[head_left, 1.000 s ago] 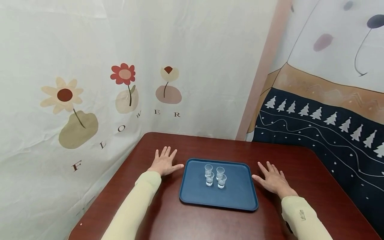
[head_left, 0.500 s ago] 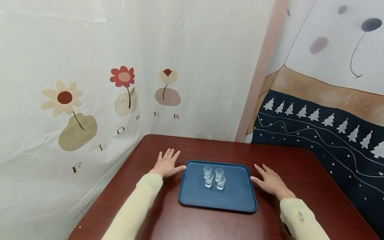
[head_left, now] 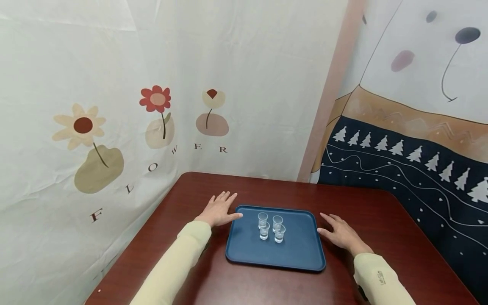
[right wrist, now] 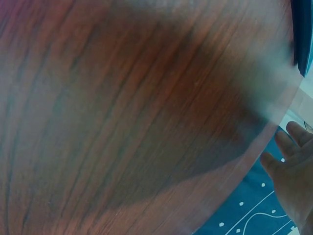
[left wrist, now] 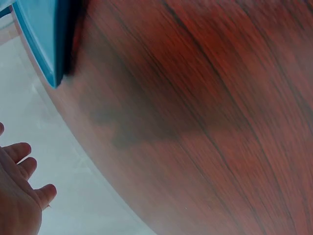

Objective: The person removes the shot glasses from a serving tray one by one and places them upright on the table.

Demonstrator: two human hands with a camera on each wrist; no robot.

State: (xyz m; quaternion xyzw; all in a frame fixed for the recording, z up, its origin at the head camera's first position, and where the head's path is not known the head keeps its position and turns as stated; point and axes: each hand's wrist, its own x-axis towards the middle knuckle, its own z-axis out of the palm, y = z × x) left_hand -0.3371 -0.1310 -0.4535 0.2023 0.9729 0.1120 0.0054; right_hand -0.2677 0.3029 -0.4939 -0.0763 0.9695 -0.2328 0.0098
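1. My left grip (head_left: 220, 212) has its fingers extended and spread, thumb pointing right; nothing is held in it. It sits at the far left corner of the blue tray (head_left: 297, 256). From the head view the thumb overlaps the rim, but I cannot tell whether it touches.
2. My right grip (head_left: 342, 234) is likewise relaxed, its fingers extended and pointing far and left, holding nothing. The thumb tip is just beside the tray's right rim; contact there I cannot tell.
3. The tray lies between my two grips, flat on the dark red-brown desk (head_left: 248, 287), its raised rim running all round.
4. On it, close to the middle and slightly toward the far side, stand four small clear glasses (head_left: 279, 234), upright, two far and two near, in a tight cluster.
5. My forearms come in from the near side in pale yellow sleeves (head_left: 179, 258), the right one with small lettering.
6. Past the desk on the left hangs a white curtain (head_left: 263, 84) with printed flowers and letters; on the right, a printed cloth (head_left: 381, 169) with white trees on navy.
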